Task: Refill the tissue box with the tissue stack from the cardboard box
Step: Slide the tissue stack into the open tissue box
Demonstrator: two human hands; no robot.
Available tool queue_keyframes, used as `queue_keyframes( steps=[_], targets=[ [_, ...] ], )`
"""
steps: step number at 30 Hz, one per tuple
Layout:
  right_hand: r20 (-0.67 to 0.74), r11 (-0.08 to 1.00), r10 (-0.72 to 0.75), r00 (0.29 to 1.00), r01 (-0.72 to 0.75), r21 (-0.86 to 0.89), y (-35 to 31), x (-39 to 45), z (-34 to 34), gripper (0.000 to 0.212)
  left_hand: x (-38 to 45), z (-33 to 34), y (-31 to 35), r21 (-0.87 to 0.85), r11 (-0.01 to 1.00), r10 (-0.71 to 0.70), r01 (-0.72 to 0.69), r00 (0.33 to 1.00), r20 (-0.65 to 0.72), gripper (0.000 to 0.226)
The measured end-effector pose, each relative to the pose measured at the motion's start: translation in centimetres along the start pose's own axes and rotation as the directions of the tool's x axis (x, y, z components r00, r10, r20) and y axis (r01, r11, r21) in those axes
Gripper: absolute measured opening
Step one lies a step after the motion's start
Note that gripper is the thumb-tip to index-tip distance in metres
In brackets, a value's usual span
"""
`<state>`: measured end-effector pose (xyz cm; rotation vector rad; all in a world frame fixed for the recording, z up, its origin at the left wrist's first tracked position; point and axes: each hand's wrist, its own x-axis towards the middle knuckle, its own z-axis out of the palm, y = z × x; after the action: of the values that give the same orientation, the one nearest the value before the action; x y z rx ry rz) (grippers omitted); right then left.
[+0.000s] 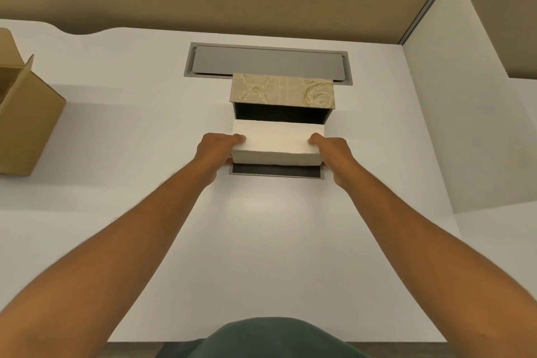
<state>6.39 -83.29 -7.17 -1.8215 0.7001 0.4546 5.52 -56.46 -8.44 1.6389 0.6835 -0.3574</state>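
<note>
1. One white surface (116,125) is seen, carrying everything; a single grey hatch (267,62) is set into it at the far middle.
2. One cardboard box (26,116) is seen at the left edge, flaps open, well apart from the rest. Its inside is hardly shown, so what remains in it cannot be told. The fetching step is judged done, since the stack is already out of it.
3. One tissue box (283,93) is counted, with a patterned beige face and a dark open cavity turned toward the person. It is placed just in front of the hatch. A flat dark panel (276,170), taken to be its loose base or lid, is lying on the surface nearest the person.
4. One tissue stack (277,144) is held between the cavity and the panel, its far edge at the mouth of the cavity. It is judged not yet fully inside: pushing in and closing are left.
5. Two hands are counted. The left hand (216,151) is clamped on the stack's left end, and the right hand (334,154) on its right end, thumbs on top.
</note>
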Motion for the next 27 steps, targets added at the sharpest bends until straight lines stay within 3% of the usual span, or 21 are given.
queue_keyframes(
  steps=[2, 8, 12, 20, 27],
  targets=[
    [-0.023, 1.000, 0.006, 1.000, -0.006, -0.019, -0.2, -0.2, 0.3, 0.039, 0.0, 0.1, -0.1, 0.028, 1.000, 0.014, -0.014, 1.000, -0.024, 0.028],
    [-0.097, 0.995, -0.083, 0.992, 0.077, -0.068, 0.8, -0.6, 1.0, 0.029, -1.0, 0.9, -0.6, 0.040, 0.999, 0.032, -0.029, 0.996, -0.080, 0.031],
    [-0.126, 0.988, -0.132, 0.983, 0.120, -0.094, 1.1, -1.0, 1.1, 0.031, -1.6, 1.4, -1.0, 0.134, 0.988, 0.086, -0.071, 0.991, -0.105, 0.019],
    [-0.082, 0.983, -0.112, 0.990, 0.098, -0.152, 0.8, -1.1, 0.9, 0.050, -2.0, 1.9, -1.6, 0.144, 0.986, 0.099, -0.087, 0.992, -0.083, 0.034],
    [-0.055, 0.987, -0.080, 0.995, 0.071, -0.142, 0.6, -1.2, 0.8, 0.052, -2.5, 2.1, -1.9, 0.185, 0.973, 0.151, -0.137, 0.987, -0.063, 0.041]
  ],
)
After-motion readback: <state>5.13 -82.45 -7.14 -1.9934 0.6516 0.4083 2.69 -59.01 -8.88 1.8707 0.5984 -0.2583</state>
